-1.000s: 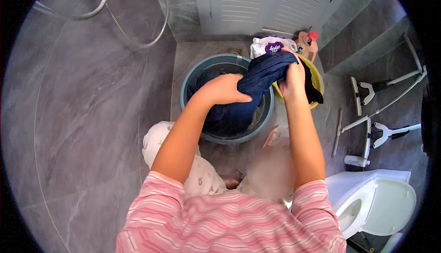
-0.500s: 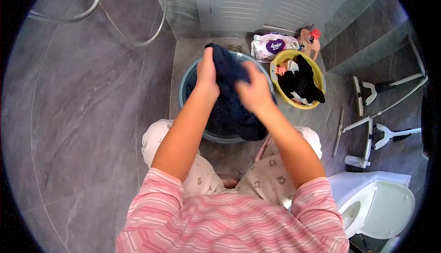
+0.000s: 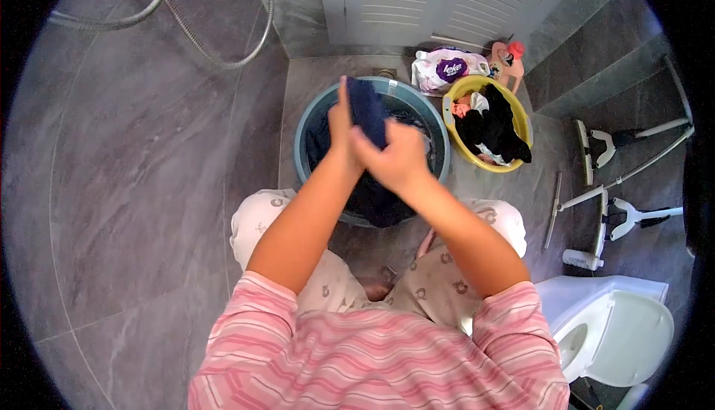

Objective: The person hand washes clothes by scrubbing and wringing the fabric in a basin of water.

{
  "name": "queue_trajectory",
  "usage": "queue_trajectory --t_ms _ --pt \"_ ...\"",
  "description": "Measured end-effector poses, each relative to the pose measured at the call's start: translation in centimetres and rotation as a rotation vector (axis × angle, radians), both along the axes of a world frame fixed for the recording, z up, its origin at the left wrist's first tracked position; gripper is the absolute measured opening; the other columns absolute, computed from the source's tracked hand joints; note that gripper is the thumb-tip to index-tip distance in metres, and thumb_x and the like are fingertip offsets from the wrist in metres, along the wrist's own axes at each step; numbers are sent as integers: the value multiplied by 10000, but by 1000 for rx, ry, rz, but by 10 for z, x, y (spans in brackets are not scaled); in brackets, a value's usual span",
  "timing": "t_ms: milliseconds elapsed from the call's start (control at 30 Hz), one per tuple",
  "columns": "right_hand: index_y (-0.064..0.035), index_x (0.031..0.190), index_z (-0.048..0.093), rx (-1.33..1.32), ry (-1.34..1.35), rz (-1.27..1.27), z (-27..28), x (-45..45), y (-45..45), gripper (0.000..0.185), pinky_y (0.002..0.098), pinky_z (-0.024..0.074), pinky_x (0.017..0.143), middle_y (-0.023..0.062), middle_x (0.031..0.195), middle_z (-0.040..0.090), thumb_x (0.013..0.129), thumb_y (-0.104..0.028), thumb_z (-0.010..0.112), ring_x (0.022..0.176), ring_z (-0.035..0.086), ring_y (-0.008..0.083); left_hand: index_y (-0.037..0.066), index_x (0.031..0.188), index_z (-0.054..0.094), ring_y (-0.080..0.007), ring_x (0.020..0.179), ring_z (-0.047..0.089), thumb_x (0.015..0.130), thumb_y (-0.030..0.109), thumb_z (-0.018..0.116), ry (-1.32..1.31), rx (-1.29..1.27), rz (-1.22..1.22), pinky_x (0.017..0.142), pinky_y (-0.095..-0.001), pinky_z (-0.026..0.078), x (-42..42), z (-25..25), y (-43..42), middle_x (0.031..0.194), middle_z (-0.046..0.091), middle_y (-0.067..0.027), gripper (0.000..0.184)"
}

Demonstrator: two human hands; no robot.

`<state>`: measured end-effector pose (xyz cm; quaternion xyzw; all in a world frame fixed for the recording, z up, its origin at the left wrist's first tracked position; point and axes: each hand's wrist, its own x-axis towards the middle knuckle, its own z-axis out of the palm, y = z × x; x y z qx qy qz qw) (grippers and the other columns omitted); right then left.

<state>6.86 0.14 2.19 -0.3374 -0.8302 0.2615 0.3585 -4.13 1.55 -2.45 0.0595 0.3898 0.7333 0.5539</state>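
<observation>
A dark navy garment (image 3: 366, 106) is bunched between my two hands above a blue-grey basin (image 3: 301, 142). My left hand (image 3: 341, 128) holds its left side, with the fingers pointing up along the fabric. Pressed against the garment from the right, my right hand (image 3: 395, 153) has its thumb toward the left wrist and is slightly blurred. The lower part of the cloth hangs into the basin, where more dark fabric and some water show. What kind of garment it is cannot be made out.
A yellow basin (image 3: 449, 123) of black, white and pink clothes stands right of mine. Behind it are a white-and-purple packet (image 3: 450, 70) and a pink bottle (image 3: 506, 67). Mops (image 3: 629, 216) and a toilet (image 3: 625, 335) are at the right; a shower hose (image 3: 216, 60) hangs upper left.
My right hand has moved down and left, closer to my left hand. The garment is gathered more narrowly, uncovering the basin's right side.
</observation>
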Motion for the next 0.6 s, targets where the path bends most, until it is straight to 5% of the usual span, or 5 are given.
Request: queue_trajectory --t_ms 133,200,233,500,600 --pt "14 747 617 -146 102 -166 -35 -8 29 274 317 456 540 157 631 619 753 -253 675 551 552 124 46 765 592 -147 757 572 911 449 412 317 -276 30 717 -290 444 18 13 -17 777 599 -44 465" --pt "34 803 632 -358 369 -196 -44 -3 68 263 291 464 599 75 683 640 797 -230 637 626 570 121 43 1144 555 -185 1002 560 909 389 445 245 -215 -174 891 -321 410 39 18 -22 1115 593 -74 432" --pt "32 813 628 -344 286 -282 -29 4 73 343 356 482 635 173 736 651 779 -309 643 677 641 269 48 1122 567 -190 971 577 907 380 452 149 -170 -198 868 -327 432 42 26 -22 1091 604 -73 412" --pt "52 1309 311 -611 -72 610 -5 31 72 844 313 275 1035 159 1255 476 672 -262 766 1176 423 226 32 933 616 -258 792 634 886 385 454 -105 46 -264 758 -376 506 -29 60 -19 908 649 -115 391" --pt "19 1099 553 -578 -242 461 1 28 60 491 325 428 872 123 1001 632 698 -202 732 942 574 192 13 896 612 -238 772 640 882 356 478 -33 26 -214 720 -352 518 -34 69 -24 865 648 -122 368"
